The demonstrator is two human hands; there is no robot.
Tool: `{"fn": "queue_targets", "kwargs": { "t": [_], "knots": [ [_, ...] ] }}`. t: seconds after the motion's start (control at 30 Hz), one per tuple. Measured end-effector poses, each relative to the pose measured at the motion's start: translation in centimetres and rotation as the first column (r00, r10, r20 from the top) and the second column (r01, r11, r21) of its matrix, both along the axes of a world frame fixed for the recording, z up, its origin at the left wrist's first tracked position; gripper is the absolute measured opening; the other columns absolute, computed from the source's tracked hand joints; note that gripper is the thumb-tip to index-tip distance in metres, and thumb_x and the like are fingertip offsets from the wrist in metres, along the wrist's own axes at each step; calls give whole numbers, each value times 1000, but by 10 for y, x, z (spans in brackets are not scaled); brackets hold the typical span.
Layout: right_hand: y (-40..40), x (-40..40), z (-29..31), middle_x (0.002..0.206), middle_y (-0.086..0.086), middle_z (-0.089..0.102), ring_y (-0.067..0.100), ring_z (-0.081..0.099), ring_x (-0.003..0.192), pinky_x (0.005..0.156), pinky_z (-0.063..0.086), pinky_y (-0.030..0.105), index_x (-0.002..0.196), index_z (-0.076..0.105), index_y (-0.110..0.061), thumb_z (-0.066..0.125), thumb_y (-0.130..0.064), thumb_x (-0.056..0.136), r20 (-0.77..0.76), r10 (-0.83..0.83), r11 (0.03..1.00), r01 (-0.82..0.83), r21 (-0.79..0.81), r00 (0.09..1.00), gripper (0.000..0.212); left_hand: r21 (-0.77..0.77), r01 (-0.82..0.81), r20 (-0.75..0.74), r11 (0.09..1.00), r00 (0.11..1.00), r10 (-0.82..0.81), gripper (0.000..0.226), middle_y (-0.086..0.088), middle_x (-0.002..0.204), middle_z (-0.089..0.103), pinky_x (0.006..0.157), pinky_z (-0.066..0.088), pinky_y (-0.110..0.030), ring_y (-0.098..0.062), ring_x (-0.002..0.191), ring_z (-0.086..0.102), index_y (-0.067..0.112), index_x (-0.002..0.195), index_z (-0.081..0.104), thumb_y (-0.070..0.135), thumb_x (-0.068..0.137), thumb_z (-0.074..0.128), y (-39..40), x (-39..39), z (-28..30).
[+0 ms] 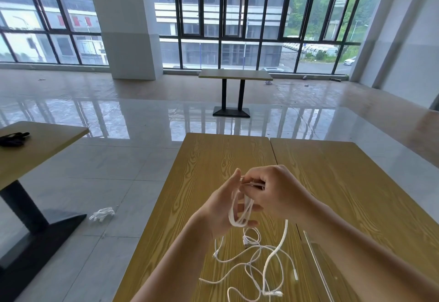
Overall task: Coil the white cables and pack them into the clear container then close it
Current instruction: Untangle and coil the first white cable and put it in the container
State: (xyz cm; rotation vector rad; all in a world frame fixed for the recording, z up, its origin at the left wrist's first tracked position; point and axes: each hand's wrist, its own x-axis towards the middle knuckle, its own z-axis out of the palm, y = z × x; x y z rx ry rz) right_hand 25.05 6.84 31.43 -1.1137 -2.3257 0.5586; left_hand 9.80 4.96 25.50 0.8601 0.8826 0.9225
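**Half-wound coil at risk of springing loose**

Head view: the left hand stands upright over the wooden surface, fingers mostly straight, with several loops of a white cable wound around them. The right hand pinches the cable's upper end against the left fingertips, so the right grip is closed on the cable while the left serves as a spool, its fingers extended rather than curled. From the coil a tail drops to the surface and joins the loose white cables, which lie tangled just below the hands. The clear container is only partly visible as a transparent edge at the right, beside the tangle; whether it is open cannot be told.

The likely trouble is the loops sliding off the straight left fingers if the pinch eases, undoing the coil. The trailing tail may also be snarled with the other cables, so further winding could drag them along or knot them. A dragged cable could slip over the surface's near edge.
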Motion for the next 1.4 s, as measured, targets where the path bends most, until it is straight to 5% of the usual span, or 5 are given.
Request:
{"fn": "queue_targets", "kwargs": {
  "t": [0.27,0.53,0.77,1.03,1.4],
  "knots": [
    [7,7,-1,60,-12,62,-3,55,53,51,45,14,70,63,-27,80,-29,81,52,-29,1000,29,-11,998,20,-6,250,-70,968,966,-249,56,-11,112,67,63,56,-32,-23,88,65,12,123,61,57,90,56,-9,-5,1],
    [20,22,4,67,-3,72,6,58,54,56,50,26,94,78,-24,72,-19,90,-5,150,926,-142,-349,989,9,-20,354,-90,935,931,-355,41,-19,119,64,65,58,-38,-28,90,65,16,122,58,48,98,50,-11,-11,-3],
    [35,51,4,55,-11,63,0,50,44,47,42,15,94,75,-25,67,-10,93,-62,-40,946,18,-324,997,17,5,59,153,998,987,-59,36,-18,104,67,67,55,-41,-30,82,65,16,111,66,44,90,57,-13,-37,4],
    [24,41,-14,69,-8,69,0,49,43,47,44,15,108,76,-23,62,-18,96,112,-104,992,112,-61,988,19,-146,-429,319,892,833,453,37,-21,115,71,78,56,-49,-36,98,71,15,119,64,37,104,38,2,-30,2],
    [4,18,-21,89,-13,72,-4,65,71,65,50,11,115,74,-20,55,-22,100,246,22,988,16,-151,969,24,-348,-500,524,793,598,607,34,-14,89,61,87,50,-56,-32,83,65,12,109,57,41,104,40,13,-14,10]
  ]
}}
